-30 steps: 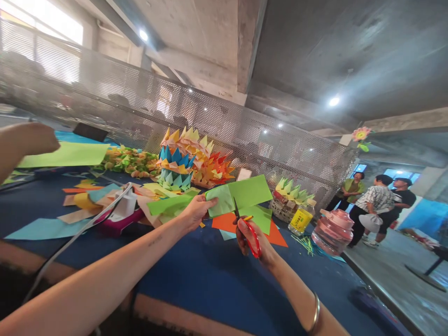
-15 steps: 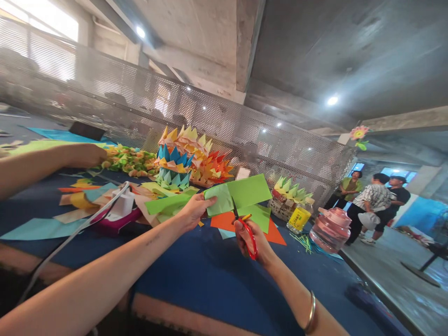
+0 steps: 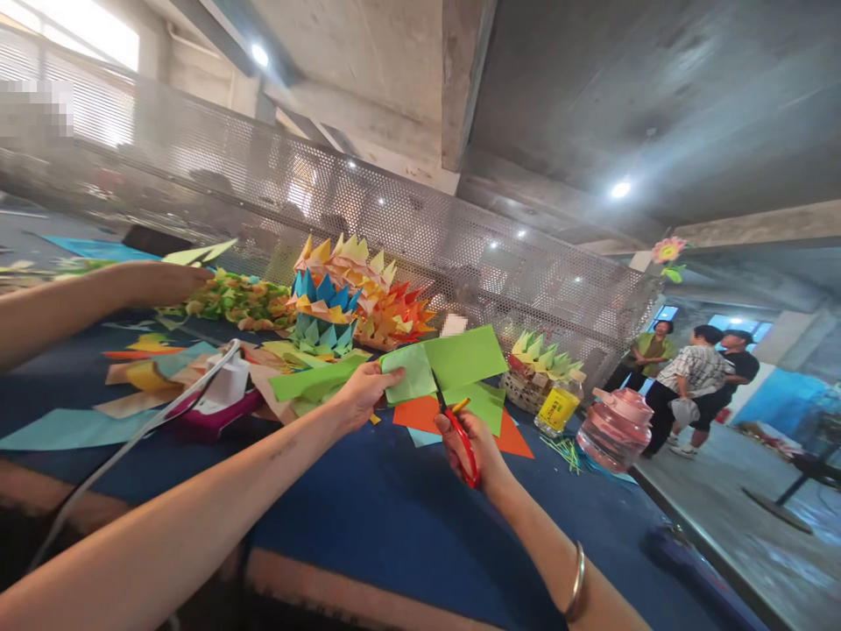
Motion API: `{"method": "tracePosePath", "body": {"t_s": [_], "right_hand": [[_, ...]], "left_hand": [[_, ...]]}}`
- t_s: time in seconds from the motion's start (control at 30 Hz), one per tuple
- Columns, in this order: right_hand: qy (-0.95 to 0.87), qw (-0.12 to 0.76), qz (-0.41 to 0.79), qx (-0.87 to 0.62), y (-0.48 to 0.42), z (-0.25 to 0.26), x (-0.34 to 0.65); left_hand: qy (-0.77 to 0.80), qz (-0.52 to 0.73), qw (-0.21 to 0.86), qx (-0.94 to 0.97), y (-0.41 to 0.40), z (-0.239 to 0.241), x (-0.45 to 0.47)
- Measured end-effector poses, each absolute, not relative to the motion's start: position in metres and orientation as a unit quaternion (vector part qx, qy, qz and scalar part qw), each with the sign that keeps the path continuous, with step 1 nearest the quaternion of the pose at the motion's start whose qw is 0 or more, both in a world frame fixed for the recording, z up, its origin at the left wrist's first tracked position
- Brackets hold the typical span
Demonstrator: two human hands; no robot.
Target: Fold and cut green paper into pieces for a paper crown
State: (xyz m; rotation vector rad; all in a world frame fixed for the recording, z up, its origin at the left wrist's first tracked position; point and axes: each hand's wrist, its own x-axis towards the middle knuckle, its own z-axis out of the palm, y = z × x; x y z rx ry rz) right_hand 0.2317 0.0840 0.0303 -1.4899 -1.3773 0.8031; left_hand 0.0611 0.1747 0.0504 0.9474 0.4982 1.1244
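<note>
Between thumb and fingers, my left hand pinches the left end of a green paper sheet, whose near part looks paler. My right hand is closed round red-handled scissors. Their blades meet the lower edge of the paper, near where the pale and bright parts join. A thin yellow stick, perhaps a pencil, also shows at the right hand. Beneath lie an orange sheet and another green sheet. A long green strip rests left of my left hand.
Folded-paper crowns stand at the back. A power strip with a white cable sits left. Right are a yellow-labelled bottle, a pink jug and the table edge. Another person's hand holds green paper at far left.
The view has shifted slightly. My hands, the scissors and the sheet keep nearly the same pose. The other person's hand at left has raised a piece of green paper.
</note>
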Motion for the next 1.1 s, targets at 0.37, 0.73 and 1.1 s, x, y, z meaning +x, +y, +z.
{"method": "tracePosePath", "body": {"t_s": [0.37,0.73,1.1], "right_hand": [[-0.573,0.465,0.356,-0.573,0.075,0.033,0.226],[-0.557,0.484,0.329,-0.59,0.074,0.031,0.226],[-0.523,0.462,0.363,-0.617,0.084,0.025,0.224]], "left_hand": [[0.217,0.482,0.719,0.45,0.169,0.045,0.064],[0.23,0.473,0.725,0.444,0.164,0.047,0.065],[0.276,0.46,0.728,0.426,0.165,0.042,0.068]]}}
